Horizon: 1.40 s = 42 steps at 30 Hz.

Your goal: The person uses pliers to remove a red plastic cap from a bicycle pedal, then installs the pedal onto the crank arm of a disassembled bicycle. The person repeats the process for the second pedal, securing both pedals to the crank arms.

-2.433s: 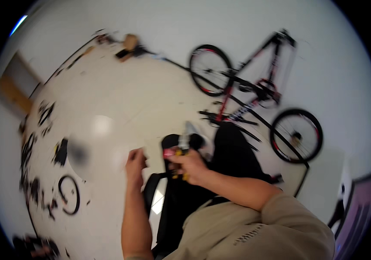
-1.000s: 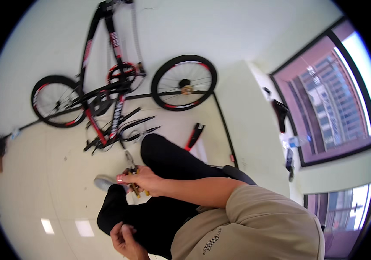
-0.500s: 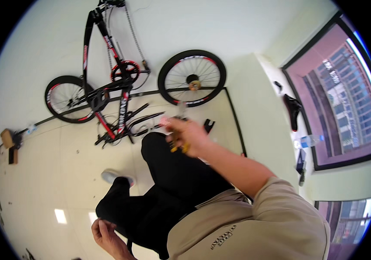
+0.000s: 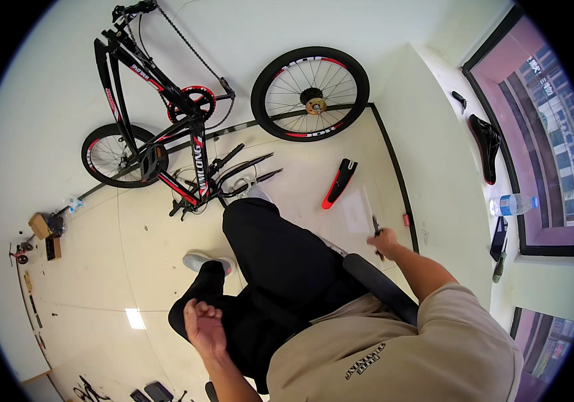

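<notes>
Small brown cardboard box (image 4: 39,224) on the floor at far left, beside scattered parts. Clear plastic water bottle (image 4: 513,204) (pale label band, blue cap) lies on the windowsill at right.

The scene is brightly and evenly lit, with a ceiling light mirrored as glare on the glossy floor (image 4: 134,318). Straight edges are bent strongly toward the black circular rim, and slight motion blur is seen on the right hand (image 4: 386,244).
</notes>
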Each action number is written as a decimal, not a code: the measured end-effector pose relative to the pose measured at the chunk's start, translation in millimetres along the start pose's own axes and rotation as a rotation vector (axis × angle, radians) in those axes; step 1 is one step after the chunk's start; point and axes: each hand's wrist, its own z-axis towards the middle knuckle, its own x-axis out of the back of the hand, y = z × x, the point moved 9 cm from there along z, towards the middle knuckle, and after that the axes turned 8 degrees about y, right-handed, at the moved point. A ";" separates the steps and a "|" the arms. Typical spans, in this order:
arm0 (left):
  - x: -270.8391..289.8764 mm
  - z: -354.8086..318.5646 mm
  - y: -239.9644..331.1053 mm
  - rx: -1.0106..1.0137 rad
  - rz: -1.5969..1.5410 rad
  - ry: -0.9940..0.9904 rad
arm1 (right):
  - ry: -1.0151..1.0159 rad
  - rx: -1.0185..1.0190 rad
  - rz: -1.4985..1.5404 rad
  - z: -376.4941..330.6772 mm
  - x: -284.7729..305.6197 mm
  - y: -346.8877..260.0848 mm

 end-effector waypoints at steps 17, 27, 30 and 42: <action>-12.8 44.2 -65.6 0.224 -0.144 0.100 | -0.159 0.245 -0.098 -5.5 -39.8 -74.6; -9.8 43.0 -64.4 0.214 -0.160 0.106 | -0.048 0.333 0.343 -54.6 22.4 -230.2; -9.9 43.0 -62.6 0.209 -0.169 0.092 | -0.045 0.331 0.388 -64.7 16.5 -224.4; -34.1 30.0 -80.1 0.258 -0.020 0.064 | 0.042 -0.018 0.611 -18.1 -22.4 -152.3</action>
